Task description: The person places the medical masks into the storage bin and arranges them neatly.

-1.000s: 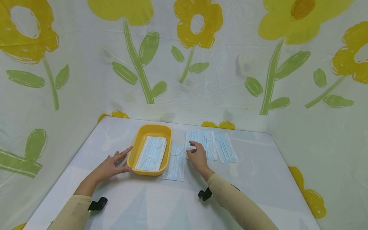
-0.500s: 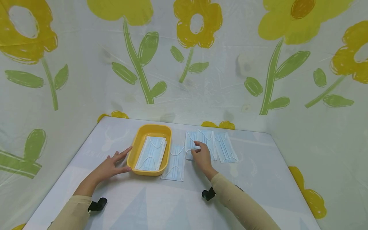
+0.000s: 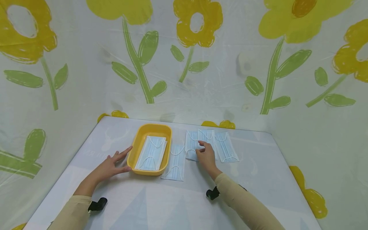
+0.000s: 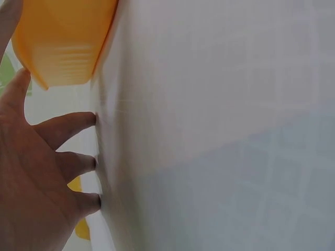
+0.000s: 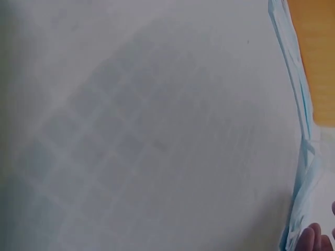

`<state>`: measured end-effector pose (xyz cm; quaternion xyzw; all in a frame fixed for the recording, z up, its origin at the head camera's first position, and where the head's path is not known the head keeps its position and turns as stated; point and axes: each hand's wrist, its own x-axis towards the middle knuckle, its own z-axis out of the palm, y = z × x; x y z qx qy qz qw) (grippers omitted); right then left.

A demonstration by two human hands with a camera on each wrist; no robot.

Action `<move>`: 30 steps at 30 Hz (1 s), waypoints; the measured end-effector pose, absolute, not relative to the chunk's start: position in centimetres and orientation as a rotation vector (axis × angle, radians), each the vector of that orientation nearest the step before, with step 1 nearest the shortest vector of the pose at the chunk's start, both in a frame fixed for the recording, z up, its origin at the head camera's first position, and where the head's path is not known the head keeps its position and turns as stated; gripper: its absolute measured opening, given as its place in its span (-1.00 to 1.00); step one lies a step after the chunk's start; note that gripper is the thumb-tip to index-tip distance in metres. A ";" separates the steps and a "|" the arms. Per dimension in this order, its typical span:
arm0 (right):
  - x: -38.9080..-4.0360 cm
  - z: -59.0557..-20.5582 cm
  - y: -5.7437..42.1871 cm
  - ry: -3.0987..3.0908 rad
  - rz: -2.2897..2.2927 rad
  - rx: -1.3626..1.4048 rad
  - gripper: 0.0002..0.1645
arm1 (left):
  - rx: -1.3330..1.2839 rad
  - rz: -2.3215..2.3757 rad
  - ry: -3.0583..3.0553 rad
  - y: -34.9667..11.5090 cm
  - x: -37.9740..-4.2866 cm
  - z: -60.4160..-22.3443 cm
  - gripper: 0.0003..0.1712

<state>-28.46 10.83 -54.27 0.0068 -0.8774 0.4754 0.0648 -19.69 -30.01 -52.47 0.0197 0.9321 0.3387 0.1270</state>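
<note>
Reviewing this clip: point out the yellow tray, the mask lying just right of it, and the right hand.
Yellow tray [image 3: 156, 129]: head view, far inner wall.
Mask just right of it [image 3: 174, 161]: head view, pleated middle.
Right hand [image 3: 206, 157]: head view, back of the hand.

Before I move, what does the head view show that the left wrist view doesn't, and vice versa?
Only the head view shows the right hand, the loose masks on the table and the stacked masks inside the yellow tray. Only the left wrist view shows the ridges on the tray's side and where three fingertips meet the table. Both show the left hand, the tray and the table.
</note>
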 end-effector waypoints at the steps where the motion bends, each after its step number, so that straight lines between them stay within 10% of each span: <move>1: -28.5 -54.3 10.9 -2.646 1.427 0.017 -0.50 | 0.062 0.983 2.714 -30.0 -19.7 -52.5 0.18; 30: -31.4 -54.9 15.2 -2.672 1.342 -0.129 -0.48 | 0.074 1.018 2.719 -30.4 -19.7 -52.8 0.15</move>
